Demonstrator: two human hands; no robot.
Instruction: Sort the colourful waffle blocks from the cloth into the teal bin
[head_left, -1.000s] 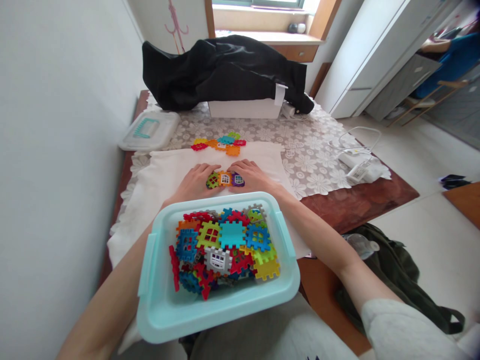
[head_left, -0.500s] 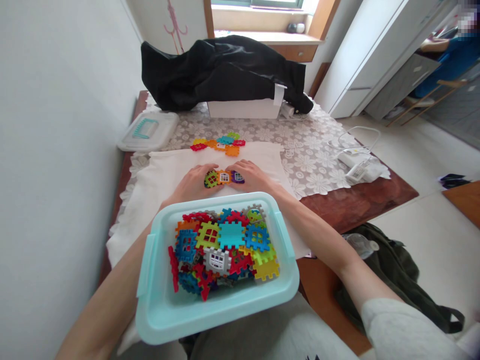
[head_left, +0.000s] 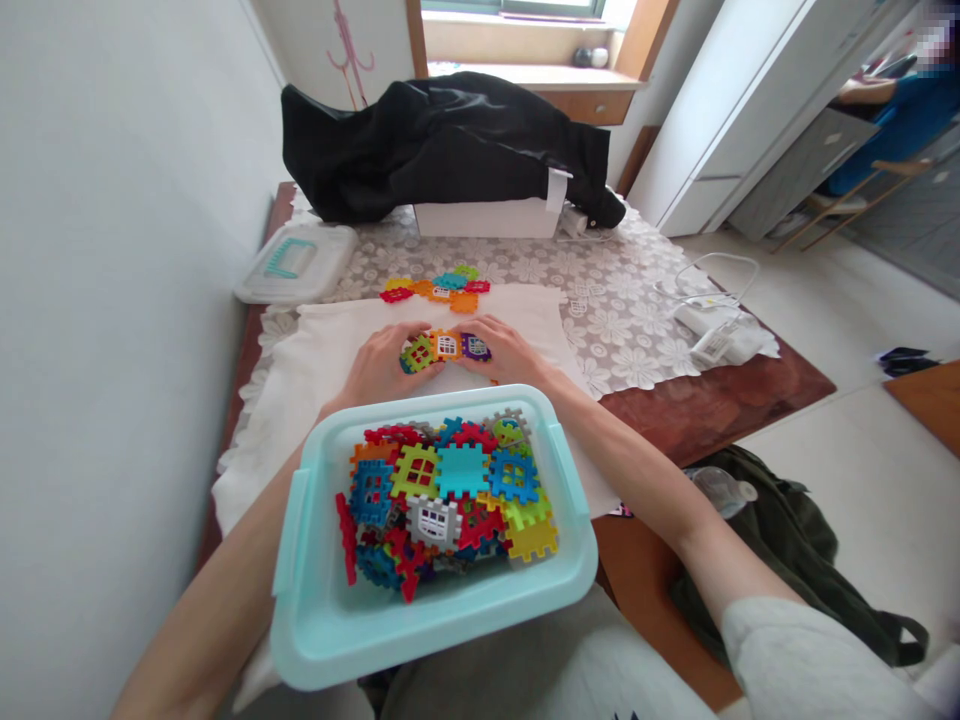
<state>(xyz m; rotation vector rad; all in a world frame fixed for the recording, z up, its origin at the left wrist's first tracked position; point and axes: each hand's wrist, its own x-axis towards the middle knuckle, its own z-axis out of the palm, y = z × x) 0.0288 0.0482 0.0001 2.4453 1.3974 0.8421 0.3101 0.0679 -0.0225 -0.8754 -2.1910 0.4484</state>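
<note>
My left hand (head_left: 382,365) and my right hand (head_left: 501,352) sit on a white cloth (head_left: 330,345), pinching a short row of interlocked plastic waffle blocks (head_left: 444,350) between them. The left hand grips its green block with a red window; the right hand grips a purple one. An orange-and-white block joins them in the middle. Farther on lies a flat cluster of multicoloured blocks (head_left: 436,291). A pale teal plastic tub (head_left: 431,645) full of loose blocks rests between my forearms, nearer to me than both hands.
A clear lid with a teal handle (head_left: 294,262) lies at the table's left, against a white wall (head_left: 112,350). A black cloth (head_left: 442,150) covers a white box at the far end. A charger and cable (head_left: 709,320) lie on the lace tablecloth (head_left: 622,330) to the right.
The green block has tilted and shifted slightly left in my left hand, and both hands have moved a little toward the far side of the cloth.
</note>
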